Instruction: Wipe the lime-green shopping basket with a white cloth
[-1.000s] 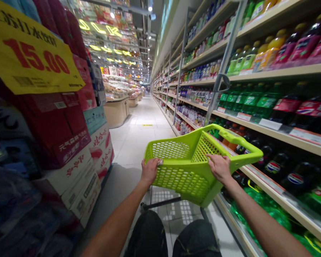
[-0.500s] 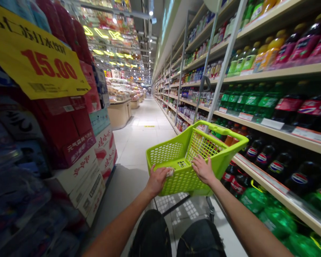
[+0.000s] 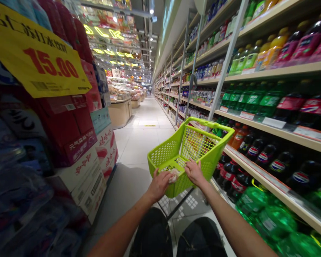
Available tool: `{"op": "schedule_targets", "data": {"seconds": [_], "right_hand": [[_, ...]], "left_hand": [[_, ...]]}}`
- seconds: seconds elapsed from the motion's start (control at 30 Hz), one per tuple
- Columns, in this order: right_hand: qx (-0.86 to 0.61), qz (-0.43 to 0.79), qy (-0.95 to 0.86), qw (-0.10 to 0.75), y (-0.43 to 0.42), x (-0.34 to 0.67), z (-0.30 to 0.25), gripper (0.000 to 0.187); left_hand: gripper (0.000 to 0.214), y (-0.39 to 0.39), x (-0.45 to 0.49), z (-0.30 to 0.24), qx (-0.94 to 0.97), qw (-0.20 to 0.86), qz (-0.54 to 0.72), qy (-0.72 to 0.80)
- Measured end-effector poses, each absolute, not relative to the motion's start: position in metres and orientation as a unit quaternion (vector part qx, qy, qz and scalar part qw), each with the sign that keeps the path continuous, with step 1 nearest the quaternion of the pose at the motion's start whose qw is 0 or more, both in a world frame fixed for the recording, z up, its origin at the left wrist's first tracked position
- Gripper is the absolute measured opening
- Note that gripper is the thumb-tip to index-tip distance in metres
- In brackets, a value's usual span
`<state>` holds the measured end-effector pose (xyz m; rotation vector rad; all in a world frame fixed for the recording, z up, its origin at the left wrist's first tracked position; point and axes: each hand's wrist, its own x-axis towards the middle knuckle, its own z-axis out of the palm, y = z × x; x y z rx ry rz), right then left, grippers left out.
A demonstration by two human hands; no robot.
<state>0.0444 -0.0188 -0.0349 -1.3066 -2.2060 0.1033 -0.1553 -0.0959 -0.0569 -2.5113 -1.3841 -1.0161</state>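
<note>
A lime-green plastic shopping basket (image 3: 203,150) sits on a wheeled frame in front of me in a shop aisle. My left hand (image 3: 160,184) grips the basket's near rim, with a small pale crumpled thing (image 3: 173,175) pressed under its fingers. My right hand (image 3: 194,172) is closed over the same rim just to the right. The basket looks empty inside. My knees (image 3: 176,233) show below.
Shelves of soft-drink bottles (image 3: 267,157) run along the right, close to the basket. Stacked red and white cartons (image 3: 82,150) with a yellow 15.00 price sign (image 3: 40,60) line the left. The tiled aisle (image 3: 147,125) stretches ahead between them.
The basket has tipped back from a rightward tilt to nearly level and moved forward and left. My two hands have slid closer together on its near rim.
</note>
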Motion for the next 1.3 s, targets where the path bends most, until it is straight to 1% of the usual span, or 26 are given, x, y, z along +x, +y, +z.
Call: {"op": "schedule_targets", "data": {"seconds": [0.13,0.27,0.37,0.5,0.6,0.73,0.83,0.97,1.17,1.3], "right_hand": [[-0.497,0.037,-0.809,0.312,-0.020,0.044,-0.041,0.024],[-0.415,0.052,-0.824,0.382,-0.025,0.040,-0.054,0.025],[-0.382,0.058,-0.827,0.409,-0.025,0.046,-0.057,0.026],[-0.387,0.055,-0.815,0.428,-0.027,0.055,-0.059,0.023],[-0.407,0.034,-0.799,0.442,-0.032,0.057,-0.063,0.023],[-0.417,0.020,-0.798,0.434,-0.036,0.065,-0.069,0.023],[-0.418,0.018,-0.805,0.421,-0.036,0.072,-0.070,0.023],[-0.424,0.013,-0.797,0.430,-0.035,0.070,-0.073,0.023],[-0.429,0.014,-0.794,0.431,-0.035,0.071,-0.074,0.025],[-0.425,0.028,-0.796,0.431,-0.037,0.075,-0.073,0.024]], "left_hand": [[0.030,-0.089,-0.150,-0.058,-0.816,0.058,-0.332,-0.469],[0.027,-0.080,-0.143,-0.057,-0.835,0.088,-0.308,-0.447],[0.027,-0.070,-0.161,-0.056,-0.836,0.094,-0.295,-0.453],[0.028,-0.058,-0.180,-0.056,-0.765,0.100,-0.318,-0.550],[0.026,-0.061,-0.162,-0.058,-0.783,0.084,-0.319,-0.527],[0.026,-0.067,-0.147,-0.056,-0.846,0.055,-0.294,-0.441],[0.026,-0.061,-0.166,-0.055,-0.830,0.041,-0.297,-0.470],[0.026,-0.062,-0.175,-0.055,-0.778,0.042,-0.333,-0.531],[0.026,-0.073,-0.155,-0.050,-0.812,-0.006,-0.360,-0.461],[0.024,-0.059,-0.175,-0.053,-0.739,0.022,-0.428,-0.519]]}}
